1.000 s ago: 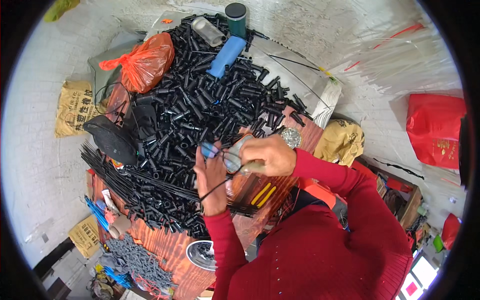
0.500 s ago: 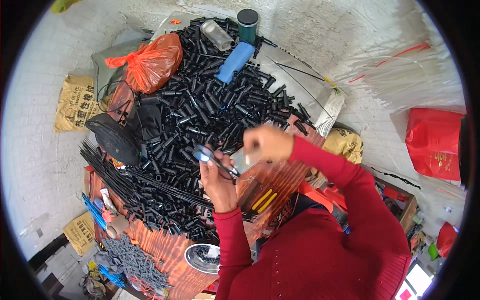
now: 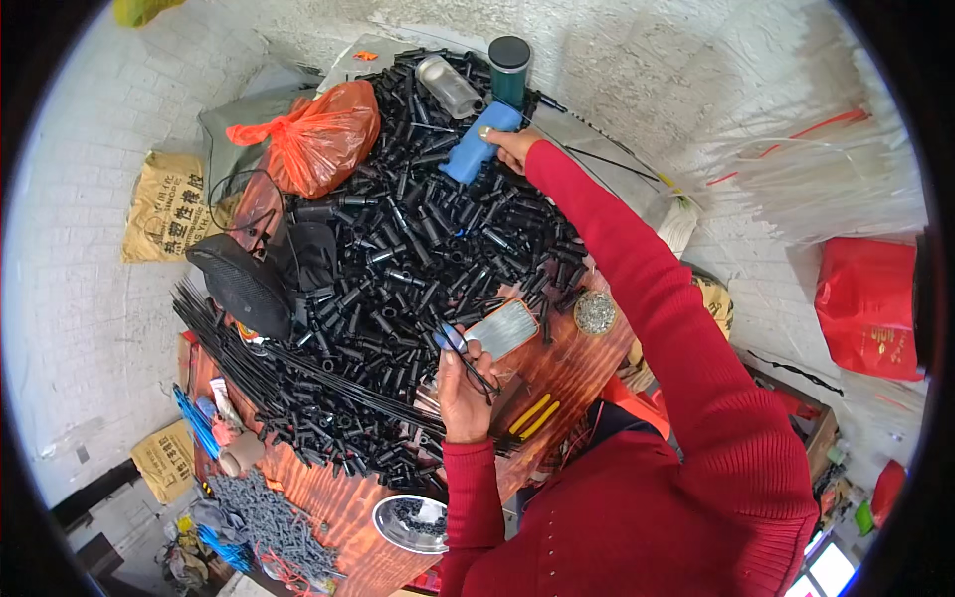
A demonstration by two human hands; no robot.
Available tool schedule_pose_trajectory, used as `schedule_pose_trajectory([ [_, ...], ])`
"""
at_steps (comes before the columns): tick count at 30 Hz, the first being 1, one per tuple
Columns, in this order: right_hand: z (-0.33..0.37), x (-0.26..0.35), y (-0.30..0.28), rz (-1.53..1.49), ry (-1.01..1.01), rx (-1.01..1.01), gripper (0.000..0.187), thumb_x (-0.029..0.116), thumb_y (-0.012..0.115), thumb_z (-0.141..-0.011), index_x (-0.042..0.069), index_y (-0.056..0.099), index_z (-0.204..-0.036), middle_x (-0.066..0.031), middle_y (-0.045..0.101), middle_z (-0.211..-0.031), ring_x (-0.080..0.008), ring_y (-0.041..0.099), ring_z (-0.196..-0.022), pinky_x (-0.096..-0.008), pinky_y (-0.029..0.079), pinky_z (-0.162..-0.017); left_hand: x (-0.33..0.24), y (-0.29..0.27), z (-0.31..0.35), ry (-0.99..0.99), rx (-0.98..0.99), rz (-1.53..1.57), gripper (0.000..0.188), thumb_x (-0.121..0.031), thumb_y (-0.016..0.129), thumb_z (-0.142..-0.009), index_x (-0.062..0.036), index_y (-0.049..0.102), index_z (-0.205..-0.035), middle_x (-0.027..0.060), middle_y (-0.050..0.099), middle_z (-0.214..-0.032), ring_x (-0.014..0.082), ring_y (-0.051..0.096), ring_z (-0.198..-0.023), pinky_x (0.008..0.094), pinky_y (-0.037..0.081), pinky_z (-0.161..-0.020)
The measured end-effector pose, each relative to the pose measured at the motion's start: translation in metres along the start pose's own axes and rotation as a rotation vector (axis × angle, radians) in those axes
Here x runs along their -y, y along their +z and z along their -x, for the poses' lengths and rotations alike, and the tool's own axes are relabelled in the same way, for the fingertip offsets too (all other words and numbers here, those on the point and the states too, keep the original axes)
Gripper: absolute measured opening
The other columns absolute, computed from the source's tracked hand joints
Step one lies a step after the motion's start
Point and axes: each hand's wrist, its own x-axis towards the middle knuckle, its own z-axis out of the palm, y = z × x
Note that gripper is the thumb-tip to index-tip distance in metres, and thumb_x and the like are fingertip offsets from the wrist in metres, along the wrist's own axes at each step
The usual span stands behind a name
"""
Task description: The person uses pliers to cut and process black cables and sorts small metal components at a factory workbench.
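Note:
My left hand [image 3: 465, 403], in the middle, is closed on a thin black rod [image 3: 477, 373]. A small blue rounded piece [image 3: 449, 338] sits at its fingertips. Next to it lies a flat silvery rectangular case [image 3: 505, 330] with an orange edge. My right hand [image 3: 514, 147] reaches to the far side of the table, at the right end of a blue block [image 3: 481, 142]. Its fingers pinch a small round pale piece [image 3: 485, 132]; the exact kind cannot be made out. Black tubular plastic parts [image 3: 418, 219] are heaped under and around both hands.
A round tin of tiny metal bits [image 3: 596, 311] and yellow-handled pliers [image 3: 535, 416] lie at the right. A dark-lidded jar [image 3: 508, 70], a clear bottle [image 3: 448, 87] and an orange bag [image 3: 326, 139] stand far back. Near the front are a metal bowl [image 3: 383, 517] and grey parts [image 3: 269, 522].
My right hand has moved from beside the left hand to the blue block at the far side. The round tin and silvery case now show fully. My left hand stays near the middle.

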Motion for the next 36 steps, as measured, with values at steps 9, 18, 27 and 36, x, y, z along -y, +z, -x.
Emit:
schedule_pose_trajectory([
  [9, 0.017, 0.007, -0.003, 0.034, -0.083, -0.023, 0.046, 0.048, 0.077, -0.078, 0.003, 0.065, -0.078, -0.0017, 0.062, -0.063, -0.0091, 0.054, -0.049, -0.0242, 0.044, -0.044, 0.000, -0.010, -0.004, 0.019, -0.063, -0.058, 0.037, -0.018, 0.064, -0.094, -0.0102, 0.053, -0.129, -0.0004, 0.053, -0.095, 0.0101, 0.051, -0.078, 0.0258, 0.050, -0.068],
  [18, 0.021, 0.021, 0.014, -0.266, 0.128, 0.086, 0.065, 0.059, 0.071, -0.079, 0.003, 0.053, -0.107, -0.0061, 0.067, -0.091, -0.0115, 0.066, -0.076, -0.0277, 0.055, -0.071, 0.006, -0.026, -0.003, -0.004, -0.100, -0.042, 0.036, -0.016, 0.063, -0.094, -0.0095, 0.053, -0.127, -0.0022, 0.051, -0.089, 0.0091, 0.048, -0.074, 0.0245, 0.049, -0.067],
  [27, 0.013, 0.016, 0.014, -0.334, 0.016, 0.162, 0.030, 0.036, 0.066, -0.087, 0.012, 0.059, -0.103, -0.0027, 0.063, -0.087, -0.0123, 0.065, -0.073, -0.0281, 0.056, -0.067, -0.004, -0.023, 0.005, 0.002, -0.146, -0.070, 0.044, -0.020, 0.066, -0.091, -0.0072, 0.047, -0.129, -0.0056, 0.041, -0.075, 0.0069, 0.040, -0.064, 0.0217, 0.041, -0.058],
  [36, 0.125, 0.003, 0.000, -0.368, -0.269, 0.510, 0.025, 0.023, 0.060, -0.093, 0.009, 0.054, -0.113, -0.0050, 0.063, -0.100, -0.0165, 0.064, -0.085, -0.0364, 0.054, -0.081, -0.023, -0.023, 0.013, 0.116, -0.203, -0.078, 0.032, -0.027, 0.064, -0.094, -0.0078, 0.055, -0.118, -0.0043, 0.047, -0.076, 0.0087, 0.045, -0.063, 0.0237, 0.038, -0.056],
])
